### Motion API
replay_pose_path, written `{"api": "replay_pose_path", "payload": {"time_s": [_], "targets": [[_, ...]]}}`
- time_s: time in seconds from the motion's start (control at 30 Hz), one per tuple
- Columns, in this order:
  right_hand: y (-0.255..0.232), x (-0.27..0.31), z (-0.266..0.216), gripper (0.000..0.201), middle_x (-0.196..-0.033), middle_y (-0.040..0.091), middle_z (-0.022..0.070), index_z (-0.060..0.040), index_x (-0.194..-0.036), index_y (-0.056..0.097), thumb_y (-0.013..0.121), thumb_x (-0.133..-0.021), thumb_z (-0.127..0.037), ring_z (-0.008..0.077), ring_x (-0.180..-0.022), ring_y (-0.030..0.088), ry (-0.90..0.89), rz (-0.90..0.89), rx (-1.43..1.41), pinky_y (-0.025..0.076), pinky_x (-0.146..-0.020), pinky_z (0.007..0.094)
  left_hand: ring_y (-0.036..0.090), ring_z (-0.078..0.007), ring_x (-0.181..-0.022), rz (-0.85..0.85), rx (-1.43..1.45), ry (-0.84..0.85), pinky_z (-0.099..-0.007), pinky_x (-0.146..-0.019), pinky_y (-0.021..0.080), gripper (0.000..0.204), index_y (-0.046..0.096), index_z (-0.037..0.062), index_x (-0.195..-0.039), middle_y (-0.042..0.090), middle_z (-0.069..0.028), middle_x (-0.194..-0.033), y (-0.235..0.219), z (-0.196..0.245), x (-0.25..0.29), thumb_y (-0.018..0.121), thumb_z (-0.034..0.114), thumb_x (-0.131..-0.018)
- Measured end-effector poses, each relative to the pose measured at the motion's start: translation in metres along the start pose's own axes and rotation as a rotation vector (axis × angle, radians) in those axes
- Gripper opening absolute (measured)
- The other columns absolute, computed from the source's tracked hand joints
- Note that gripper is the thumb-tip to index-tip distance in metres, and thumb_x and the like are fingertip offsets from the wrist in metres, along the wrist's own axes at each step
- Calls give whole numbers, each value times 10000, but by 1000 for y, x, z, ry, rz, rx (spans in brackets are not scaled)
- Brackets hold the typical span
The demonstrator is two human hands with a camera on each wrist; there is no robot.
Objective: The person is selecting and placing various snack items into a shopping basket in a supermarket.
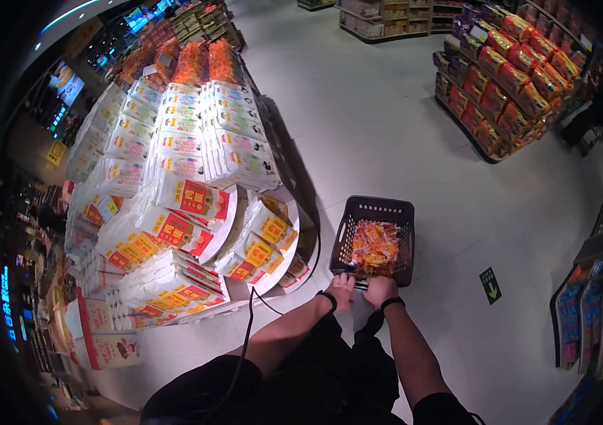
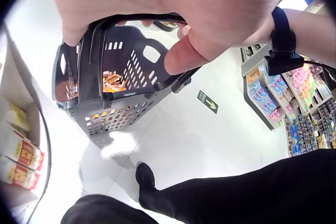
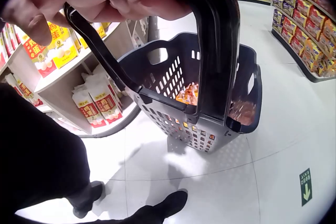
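A dark plastic shopping basket [image 1: 406, 227] with slotted walls hangs in front of the body, over the floor. Orange and red packets [image 1: 374, 244] lie inside it. My right hand [image 1: 380, 290] grips the basket's black handle [image 3: 218, 56], fingers curled round the bar in the right wrist view. Beside it, my left hand [image 1: 342, 290] holds the same handle at the left, its palm over the bar in the left wrist view. Part of its fingers is hidden there. Both wrists wear black straps.
Stacked white, red and yellow packages [image 1: 195, 198] fill a tiered display close on the left, with a rounded shelf edge and a dark cable [image 1: 248, 326]. A packet island [image 1: 521, 78] stands ahead right. Shelving [image 1: 599, 319] lines the right. A green exit sign [image 1: 490, 285] marks the floor.
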State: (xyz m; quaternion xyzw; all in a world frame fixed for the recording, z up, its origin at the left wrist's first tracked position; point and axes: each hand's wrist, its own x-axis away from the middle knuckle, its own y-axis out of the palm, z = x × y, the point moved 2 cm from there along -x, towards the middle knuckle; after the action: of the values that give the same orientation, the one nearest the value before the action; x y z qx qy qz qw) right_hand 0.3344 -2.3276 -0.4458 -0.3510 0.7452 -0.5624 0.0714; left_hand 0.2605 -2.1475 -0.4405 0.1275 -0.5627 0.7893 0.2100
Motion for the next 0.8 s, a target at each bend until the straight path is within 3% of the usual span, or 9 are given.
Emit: {"api": "replay_pose_path", "payload": {"time_s": [0.23,0.47,0.6,0.8], "targets": [[-62,-108,51,305,-884,802,133,-143,-983,820,763,-858,-414,346,-836,790,-75,-18,-12,638,-790,489,543,-484,-1183,178,48,-41,-565,-1023,489,748,477,5,-1332,508,-266,-1280,-47,-16,-100,821,273,-725],[-138,-236,91,284,-881,784,162,-107,-917,790,811,-834,-379,383,-843,775,-97,-11,-41,626,-794,512,528,-476,-1229,343,121,-42,-551,-1071,448,691,508,4,-1290,518,-261,-1283,-119,-45,-217,809,255,-721],[-189,-314,114,282,-913,789,167,-113,-935,792,795,-849,-381,392,-885,771,-96,-164,-8,620,-833,514,525,-450,-1285,201,169,-178,-571,-1120,412,667,513,38,-1293,532,-228,-1303,-169,-53,-283,803,238,-726],[-237,-431,135,226,-945,800,159,-131,-963,796,766,-850,-325,378,-940,780,-107,-254,95,618,-886,515,527,-454,-1323,256,243,-220,-613,-1140,402,683,515,57,-1316,533,-227,-1348,-234,-87,-368,811,245,-730]]}}
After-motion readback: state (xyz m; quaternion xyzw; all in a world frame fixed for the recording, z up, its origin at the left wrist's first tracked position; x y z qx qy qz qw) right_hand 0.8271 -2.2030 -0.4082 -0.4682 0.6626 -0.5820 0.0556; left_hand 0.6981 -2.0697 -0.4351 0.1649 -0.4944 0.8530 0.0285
